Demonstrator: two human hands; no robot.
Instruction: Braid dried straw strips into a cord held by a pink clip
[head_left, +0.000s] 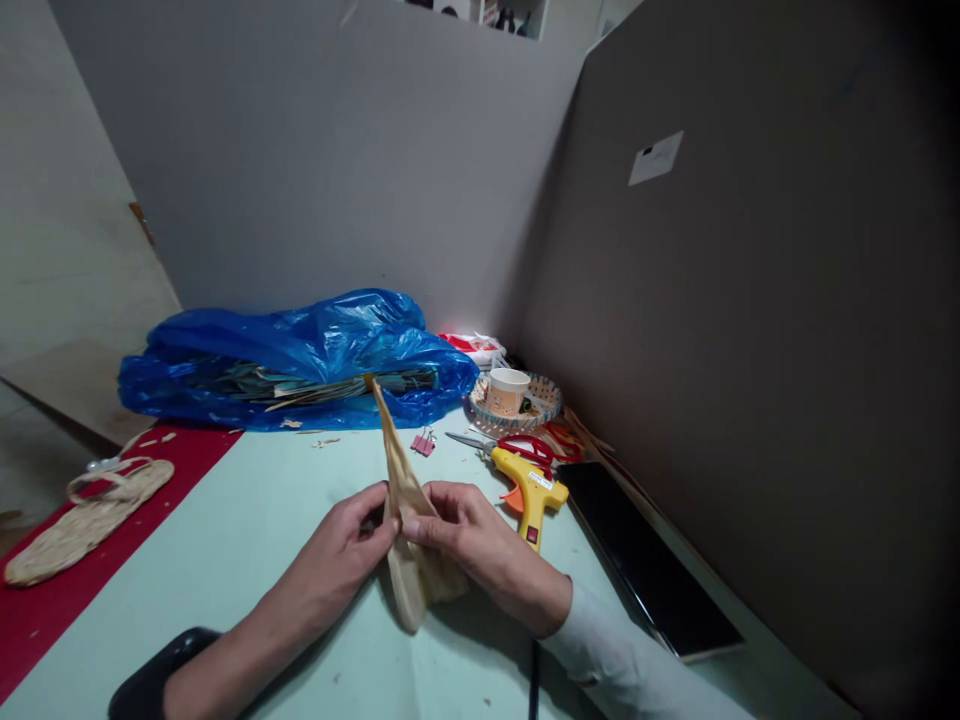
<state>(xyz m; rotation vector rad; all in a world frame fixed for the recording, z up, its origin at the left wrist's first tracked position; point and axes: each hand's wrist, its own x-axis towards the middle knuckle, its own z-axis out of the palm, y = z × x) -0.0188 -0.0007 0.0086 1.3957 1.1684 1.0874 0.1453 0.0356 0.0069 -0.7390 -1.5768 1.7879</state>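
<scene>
Just above the table, my left hand [358, 532] and my right hand [472, 540] pinch a pale tan dried husk [405, 465] from both sides. One end of it rises to a narrow point; lower down it spreads wider. Under my fingers hangs a smooth, rounded, sole-like end [409, 598], and I cannot tell whether it is a separate piece. Both thumbs press near the middle of the husk, and the other fingertips are partly hidden behind it. A yellow glue gun [531, 490] lies to the right of my right hand.
Red-handled scissors [536, 450], a pink binder clip [424, 443] and a woven tray [551, 395] with a cup [507, 388] lie beyond my hands. A blue plastic bag [300, 335] of dried strips is behind. A woven sandal [94, 515] lies left, a black panel [645, 555] right.
</scene>
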